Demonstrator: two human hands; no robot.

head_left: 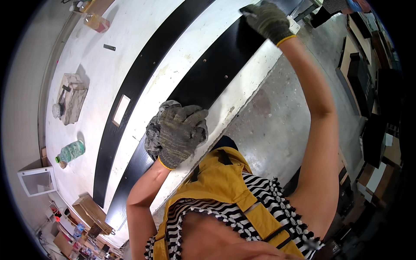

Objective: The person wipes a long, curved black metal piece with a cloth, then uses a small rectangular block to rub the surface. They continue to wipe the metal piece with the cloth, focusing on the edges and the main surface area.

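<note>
At the left of the white tabletop (pixel 99 73), near its outer edge, a green translucent plastic bottle (pixel 72 150) lies tipped on its side, its green cap pointing left. Farther off stands a blocky box with a stained, pale marbled surface (pixel 73 99), a round grey piece (pixel 57 110) against its left side. At the near-left end is an open brown cardboard box (pixel 92 213). In the far left corner is a clear bottle with orange-yellow contents (pixel 96 23), and a small dark flat strip (pixel 109 47) lies just to its right and nearer me.

Next comes a long, curved-looking black board (pixel 139 80) with a rectangular cut-out towards its near end. To its right, and apart from it, a second long black board with small round holes (pixel 203 82) runs along the tabletop's right edge. Over it my left hand (pixel 178 134), in a grey knit glove with a yellow cuff, is closed on a crumpled grey cloth (pixel 152 136). My right hand (pixel 268 21), gloved alike, is over the board's far end; it is blurred, and I cannot tell whether its fingers grip anything. Further right are the grey concrete floor (pixel 264 117) and stacked dark panels (pixel 360 82).
</note>
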